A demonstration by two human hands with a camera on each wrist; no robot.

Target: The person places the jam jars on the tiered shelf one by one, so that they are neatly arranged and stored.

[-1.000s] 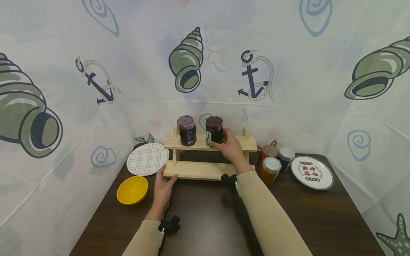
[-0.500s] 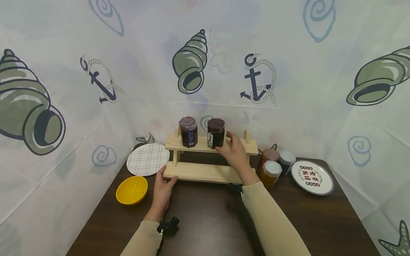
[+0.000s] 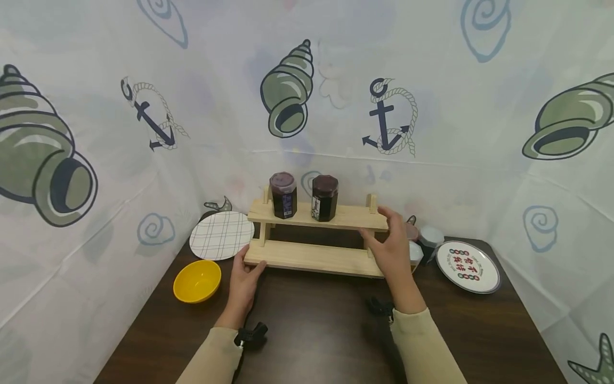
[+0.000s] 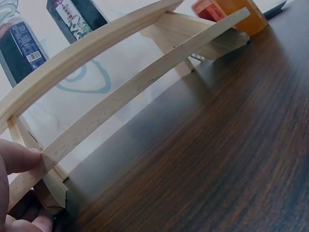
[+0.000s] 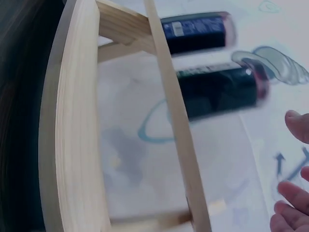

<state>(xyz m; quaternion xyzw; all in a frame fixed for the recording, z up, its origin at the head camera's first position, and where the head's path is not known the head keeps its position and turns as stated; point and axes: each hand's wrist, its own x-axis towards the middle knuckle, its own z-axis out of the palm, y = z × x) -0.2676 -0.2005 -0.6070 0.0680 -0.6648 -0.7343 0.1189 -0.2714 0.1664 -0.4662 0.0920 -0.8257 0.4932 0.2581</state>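
A two-tier wooden shelf (image 3: 312, 256) stands on the dark table. My left hand (image 3: 242, 285) grips the left end of its lower board; in the left wrist view the thumb (image 4: 21, 157) presses the board's front edge, with fingers below it. On the upper board, two dark jars with purplish lids stand side by side: the left jar (image 3: 284, 197) shows a blue label, the right jar (image 3: 325, 200) a white one. My right hand (image 3: 395, 253) is by the shelf's right end, thumb and fingers spread apart. Nothing is between its fingers (image 5: 292, 195) in the right wrist view.
A yellow bowl (image 3: 197, 281) and a checked plate (image 3: 221, 236) sit left of the shelf. Several jars, one with a grey lid (image 3: 430, 237), stand partly hidden behind my right hand. Farther right lies a white plate (image 3: 451, 261) with red lettering. A patterned cloth (image 3: 336, 128) hangs behind.
My right hand has let go of the right dark jar and moved right to the shelf's end. The jar stays standing on the upper board. The left hand keeps its grip.
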